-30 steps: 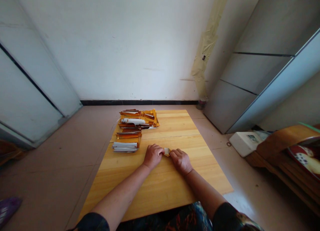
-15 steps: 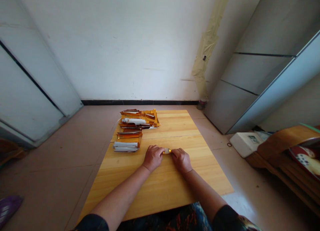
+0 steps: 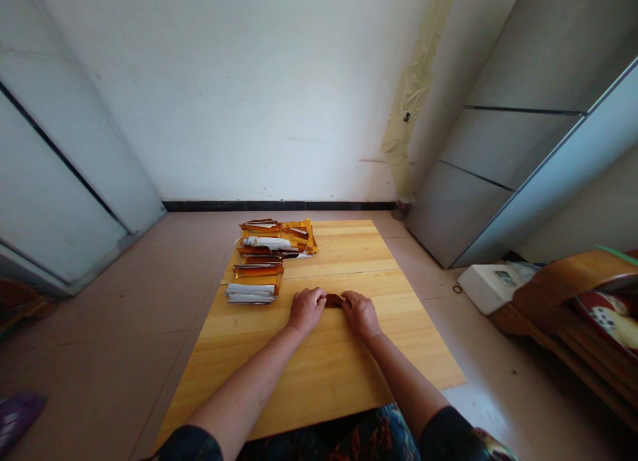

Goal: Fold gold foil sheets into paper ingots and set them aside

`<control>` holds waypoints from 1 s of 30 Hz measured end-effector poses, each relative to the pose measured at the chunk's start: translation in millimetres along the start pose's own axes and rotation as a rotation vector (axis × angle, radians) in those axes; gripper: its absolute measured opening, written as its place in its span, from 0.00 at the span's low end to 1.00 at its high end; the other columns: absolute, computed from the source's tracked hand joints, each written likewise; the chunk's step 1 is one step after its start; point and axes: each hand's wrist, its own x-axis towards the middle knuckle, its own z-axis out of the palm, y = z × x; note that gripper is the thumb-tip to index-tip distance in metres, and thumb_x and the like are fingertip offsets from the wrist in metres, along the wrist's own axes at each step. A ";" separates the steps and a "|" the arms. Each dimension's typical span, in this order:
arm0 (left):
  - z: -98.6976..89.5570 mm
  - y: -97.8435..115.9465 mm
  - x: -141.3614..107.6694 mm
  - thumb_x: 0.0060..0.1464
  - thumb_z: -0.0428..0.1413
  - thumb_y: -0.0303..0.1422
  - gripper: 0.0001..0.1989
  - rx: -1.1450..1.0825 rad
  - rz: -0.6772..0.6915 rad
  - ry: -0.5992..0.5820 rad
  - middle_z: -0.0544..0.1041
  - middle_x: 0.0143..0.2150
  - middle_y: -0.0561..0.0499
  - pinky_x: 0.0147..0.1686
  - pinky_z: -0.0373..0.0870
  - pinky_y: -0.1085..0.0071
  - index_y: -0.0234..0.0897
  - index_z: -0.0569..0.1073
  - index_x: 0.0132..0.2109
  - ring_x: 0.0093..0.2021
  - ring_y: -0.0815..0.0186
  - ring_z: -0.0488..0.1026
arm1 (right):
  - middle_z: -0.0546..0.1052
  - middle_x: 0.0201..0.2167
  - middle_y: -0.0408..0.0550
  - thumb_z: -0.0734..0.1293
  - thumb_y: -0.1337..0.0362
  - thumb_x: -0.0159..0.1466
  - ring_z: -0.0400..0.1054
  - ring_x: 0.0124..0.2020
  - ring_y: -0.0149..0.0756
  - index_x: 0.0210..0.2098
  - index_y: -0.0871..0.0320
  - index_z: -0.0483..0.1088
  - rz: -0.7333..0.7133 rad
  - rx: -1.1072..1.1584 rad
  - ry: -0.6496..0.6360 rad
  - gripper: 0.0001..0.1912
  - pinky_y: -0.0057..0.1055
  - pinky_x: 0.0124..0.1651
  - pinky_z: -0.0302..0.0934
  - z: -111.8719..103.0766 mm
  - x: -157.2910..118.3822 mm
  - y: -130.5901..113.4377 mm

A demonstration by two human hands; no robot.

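The left hand point(image 3: 306, 308) and right hand point(image 3: 361, 313), fingers curled nearly closed, pinch opposite ends of a small dark-brown strip point(image 3: 333, 301) just below the frame's centre, over a wooden table point(image 3: 319, 374). Left of centre lie white folded pieces point(image 3: 250, 293) and orange-gold folded pieces point(image 3: 259, 271).

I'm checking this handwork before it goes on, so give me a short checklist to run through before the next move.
1. Left hand on the small brown piece: ok, at its left end.
2. Right hand on it: ok, at its right end.
3. Near white stack apart from both hands: ok.
4. Far orange-and-white pile squared up: not ok, edges uneven.
5. Underside of the brown piece: cannot tell, hidden.
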 end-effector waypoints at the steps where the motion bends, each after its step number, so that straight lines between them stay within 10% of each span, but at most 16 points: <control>1: 0.6 1.6 -0.1 0.54 0.51 0.27 0.08 0.015 -0.010 0.002 0.78 0.37 0.52 0.41 0.61 0.69 0.40 0.74 0.38 0.40 0.66 0.71 | 0.78 0.36 0.47 0.60 0.70 0.62 0.70 0.39 0.33 0.40 0.56 0.71 0.019 -0.014 -0.007 0.10 0.25 0.40 0.56 -0.6 0.1 -2.0; 23: -0.8 8.9 -3.0 0.56 0.52 0.32 0.07 0.178 -0.075 -0.018 0.76 0.39 0.52 0.41 0.54 0.67 0.42 0.72 0.42 0.43 0.65 0.70 | 0.74 0.31 0.44 0.61 0.66 0.64 0.67 0.33 0.29 0.35 0.56 0.72 0.082 -0.147 0.029 0.08 0.25 0.34 0.48 3.1 -2.6 -8.3; 30: 0.8 5.0 -4.0 0.58 0.50 0.30 0.07 0.271 0.143 0.024 0.72 0.35 0.51 0.38 0.54 0.67 0.42 0.73 0.35 0.41 0.64 0.66 | 0.72 0.32 0.45 0.63 0.65 0.64 0.64 0.36 0.31 0.30 0.57 0.70 0.041 -0.152 0.058 0.07 0.26 0.35 0.45 3.4 -2.9 -4.2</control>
